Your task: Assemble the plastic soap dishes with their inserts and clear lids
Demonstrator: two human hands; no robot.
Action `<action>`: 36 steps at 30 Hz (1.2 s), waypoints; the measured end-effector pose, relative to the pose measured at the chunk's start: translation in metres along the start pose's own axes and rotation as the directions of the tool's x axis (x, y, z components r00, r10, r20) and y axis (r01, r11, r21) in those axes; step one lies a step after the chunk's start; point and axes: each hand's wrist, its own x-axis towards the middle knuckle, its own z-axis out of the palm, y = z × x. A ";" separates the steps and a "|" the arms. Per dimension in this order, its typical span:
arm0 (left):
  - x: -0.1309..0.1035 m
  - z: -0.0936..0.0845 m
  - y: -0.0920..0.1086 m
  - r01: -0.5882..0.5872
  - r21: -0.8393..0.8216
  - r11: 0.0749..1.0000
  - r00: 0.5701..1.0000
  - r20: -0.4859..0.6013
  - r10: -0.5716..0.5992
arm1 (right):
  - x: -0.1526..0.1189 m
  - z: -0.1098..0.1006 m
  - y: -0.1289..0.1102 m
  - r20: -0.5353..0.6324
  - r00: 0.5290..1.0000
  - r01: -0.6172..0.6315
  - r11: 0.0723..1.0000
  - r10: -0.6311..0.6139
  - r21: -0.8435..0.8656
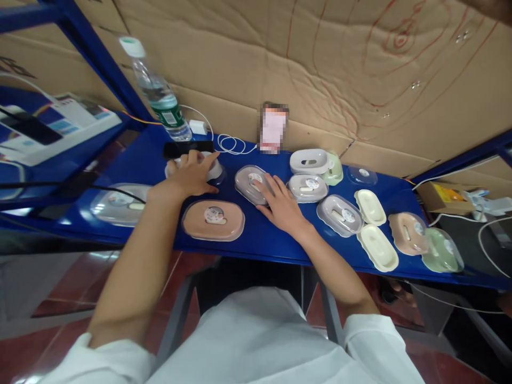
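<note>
My left hand [190,175] reaches over a pale grey oval box [215,169], its fingers curved across the top and thumb at the near side; much of the box is hidden beneath it. My right hand [282,202] lies with fingers stretched over a grey oval box with a clear lid [246,184] and a round label. Nearer me, between the hands, sits a pinkish-tan oval box [214,221] with a clear lid. Beside my left forearm is another clear-lidded oval box [120,205], partly covered by the arm.
Right of my hands stand a grey open-slotted box [308,160], lidded boxes [340,216], cream trays [378,248] and a green lidded box [442,250]. A water bottle [162,101], a dark phone [188,148] and a propped phone [273,128] with cable stand along the back.
</note>
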 end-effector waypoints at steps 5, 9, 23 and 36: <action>0.011 -0.006 -0.006 -0.010 -0.052 0.999 0.996 0.085 0.015 | 0.000 0.003 0.000 -0.013 1.000 -0.011 0.999 0.012 0.038; 0.019 -0.007 -0.006 -0.066 -0.046 0.997 0.996 0.048 0.068 | -0.001 0.011 0.003 -0.059 0.998 0.009 0.995 -0.003 0.099; -0.004 -0.024 0.017 -0.182 0.064 0.981 0.942 -0.276 0.193 | 0.006 0.024 0.008 -0.144 0.987 -0.046 0.988 0.067 0.145; -0.010 -0.035 0.002 -0.239 -0.152 0.959 0.842 -0.524 0.127 | 0.071 0.027 -0.004 -0.010 0.995 0.095 0.988 -0.095 0.123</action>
